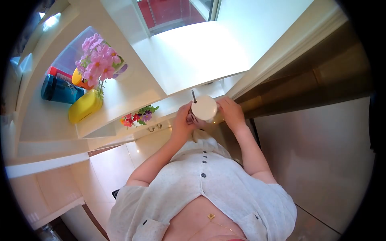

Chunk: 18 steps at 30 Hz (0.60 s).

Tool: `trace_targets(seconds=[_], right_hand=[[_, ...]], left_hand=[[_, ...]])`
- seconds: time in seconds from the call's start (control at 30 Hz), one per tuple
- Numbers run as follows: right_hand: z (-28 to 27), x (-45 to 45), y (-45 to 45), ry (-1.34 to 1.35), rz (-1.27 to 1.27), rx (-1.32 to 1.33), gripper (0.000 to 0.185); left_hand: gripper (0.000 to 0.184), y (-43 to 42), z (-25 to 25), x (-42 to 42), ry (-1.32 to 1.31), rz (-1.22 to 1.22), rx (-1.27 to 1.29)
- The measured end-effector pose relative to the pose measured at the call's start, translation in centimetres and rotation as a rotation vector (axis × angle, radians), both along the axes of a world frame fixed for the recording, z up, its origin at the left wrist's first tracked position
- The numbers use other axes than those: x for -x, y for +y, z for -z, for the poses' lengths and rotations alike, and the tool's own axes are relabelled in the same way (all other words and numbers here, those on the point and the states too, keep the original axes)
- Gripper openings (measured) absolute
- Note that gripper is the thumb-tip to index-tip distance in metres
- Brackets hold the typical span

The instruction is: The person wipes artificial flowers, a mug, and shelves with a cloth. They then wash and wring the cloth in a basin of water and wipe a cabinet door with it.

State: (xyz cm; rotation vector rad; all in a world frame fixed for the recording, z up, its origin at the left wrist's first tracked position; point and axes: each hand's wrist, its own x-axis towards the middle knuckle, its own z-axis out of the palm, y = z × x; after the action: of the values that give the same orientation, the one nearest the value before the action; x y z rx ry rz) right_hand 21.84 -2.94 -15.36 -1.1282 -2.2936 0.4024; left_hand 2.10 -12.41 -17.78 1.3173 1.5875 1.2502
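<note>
In front of my waist is a lidded cup (204, 107), seen from above, with a round white top. A thin dark stem like a spoon handle (193, 96) sticks up beside its rim. My left hand (183, 116) is closed around the cup's left side, where a purplish patterned part (191, 118) shows by the fingers. My right hand (230, 111) has its bent fingers at the right edge of the cup, with the fingertips partly hidden. The cup's lower body is mostly out of sight.
Left, a shelf (138, 80) carries pink flowers (97, 60), a blue container (62, 89) and a yellow case (85, 106). Lower down are small red and purple flowers (138, 116) and hooks (154, 128). A window (175, 14) lies ahead; a grey panel (313, 148) stands to my right.
</note>
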Motion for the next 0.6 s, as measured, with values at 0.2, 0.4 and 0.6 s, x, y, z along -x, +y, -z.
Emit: trace_targets(seconds=[0.2, 0.4, 0.6], right_hand=[[-11.3, -2.6, -2.7, 0.118, -0.005, -0.203, 0.023], [-17.8, -0.4, -0.2, 0.167, 0.046, -0.446, 0.020], [-17.6, 3.4, 6.7, 0.185, 0.063, -0.499, 0.013]], left_hand=[[0.080, -1.8, -10.2, -1.1, 0.113, 0.153, -0.146], [0.072, 1.4, -15.7, -0.2, 0.148, 0.102, -0.462], [0.059, 6.9, -16.0, 0.9, 0.268, -0.094, -0.565]])
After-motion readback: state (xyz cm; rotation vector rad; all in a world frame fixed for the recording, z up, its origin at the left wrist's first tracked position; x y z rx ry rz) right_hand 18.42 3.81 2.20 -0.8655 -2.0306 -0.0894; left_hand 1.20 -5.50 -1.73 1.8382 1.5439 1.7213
